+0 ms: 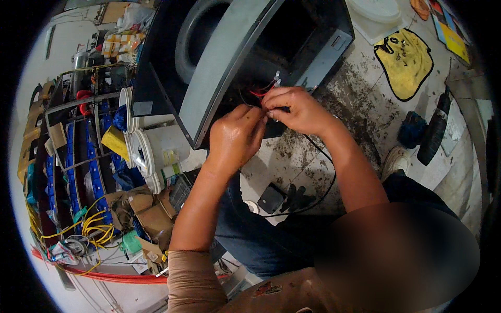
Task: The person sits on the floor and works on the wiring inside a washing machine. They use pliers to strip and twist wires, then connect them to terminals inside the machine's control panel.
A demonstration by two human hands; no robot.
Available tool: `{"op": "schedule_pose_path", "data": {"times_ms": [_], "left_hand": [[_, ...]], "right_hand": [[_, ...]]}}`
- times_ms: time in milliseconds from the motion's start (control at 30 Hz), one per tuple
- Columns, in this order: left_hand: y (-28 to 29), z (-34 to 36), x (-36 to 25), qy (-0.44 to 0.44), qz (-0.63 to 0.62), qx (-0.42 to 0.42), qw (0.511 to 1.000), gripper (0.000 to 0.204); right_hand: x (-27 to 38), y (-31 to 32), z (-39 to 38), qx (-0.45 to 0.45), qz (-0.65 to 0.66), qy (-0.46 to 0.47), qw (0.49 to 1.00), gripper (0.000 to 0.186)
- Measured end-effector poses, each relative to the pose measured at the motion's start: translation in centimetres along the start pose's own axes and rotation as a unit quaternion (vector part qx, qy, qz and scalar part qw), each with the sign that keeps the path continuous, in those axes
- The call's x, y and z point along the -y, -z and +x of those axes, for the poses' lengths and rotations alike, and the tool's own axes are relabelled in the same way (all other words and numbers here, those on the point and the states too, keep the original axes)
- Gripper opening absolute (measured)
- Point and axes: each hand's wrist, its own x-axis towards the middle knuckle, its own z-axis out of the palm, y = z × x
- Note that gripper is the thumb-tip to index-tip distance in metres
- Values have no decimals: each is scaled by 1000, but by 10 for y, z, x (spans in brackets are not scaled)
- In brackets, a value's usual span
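Observation:
My left hand (236,130) is closed, fingertips pinched on a thin dark wire (245,98) at the lower opening of a large grey-and-black metal housing (214,68). My right hand (292,112) is beside it, thumb and fingers pinched almost against the left fingertips; what they hold is too small to name. Red wires (259,94) with pale connectors (276,79) rise just behind the fingers. A black cable (329,161) runs from under my right hand down along the floor.
Cluttered shelving with blue bins (91,151), white buckets (143,151) and cardboard (146,208) stand left. A yellow mat (404,65), a power drill (433,133) and a white tub (376,15) lie right. Black gloves (297,198) are below the housing, near my legs and shoe (396,159).

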Motion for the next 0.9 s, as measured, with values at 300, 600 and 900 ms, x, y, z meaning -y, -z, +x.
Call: {"op": "schedule_pose_path", "data": {"times_ms": [300, 600, 900], "left_hand": [[-3, -9, 5, 374, -433, 49, 819, 18], [-1, -10, 0, -22, 59, -61, 996, 12], [-43, -17, -8, 231, -393, -200, 867, 20]], "right_hand": [[3, 1, 2, 16, 27, -26, 999, 11], [1, -3, 0, -11, 36, -15, 999, 10], [0, -20, -5, -165, 160, -113, 967, 9]]}}
